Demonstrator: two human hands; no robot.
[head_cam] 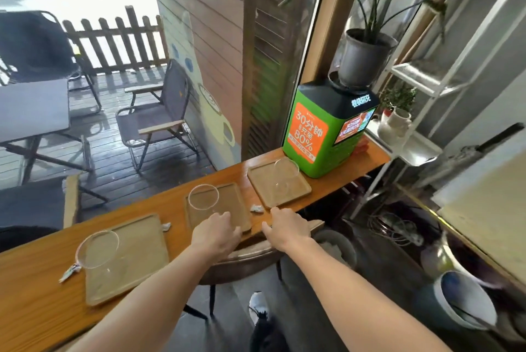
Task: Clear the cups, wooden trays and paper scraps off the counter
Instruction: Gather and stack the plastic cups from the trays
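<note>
- Three pale wooden trays lie in a row on the orange-brown counter (34, 320), each carrying a clear cup: the near tray (133, 260) off to my left with its cup (98, 249), the middle tray (225, 209) under my left hand (216, 233) with its cup (203, 198), and the far tray (280, 186) beyond my right hand (287, 228) with its cup (286, 174).
- My left hand rests on the middle tray's near edge, fingers loosely spread, gripping nothing I can make out.
- My right hand lies open on the counter's front edge, just short of the far tray's corner.
- Crumpled paper scraps (257, 208) sit between my hands, another (166, 227) left of my left hand, and a third (68, 272) beside the near tray.
- The cups are transparent and blurred; only their rims read clearly.
- A green charging kiosk (318, 138) blocks the counter's far end.
</note>
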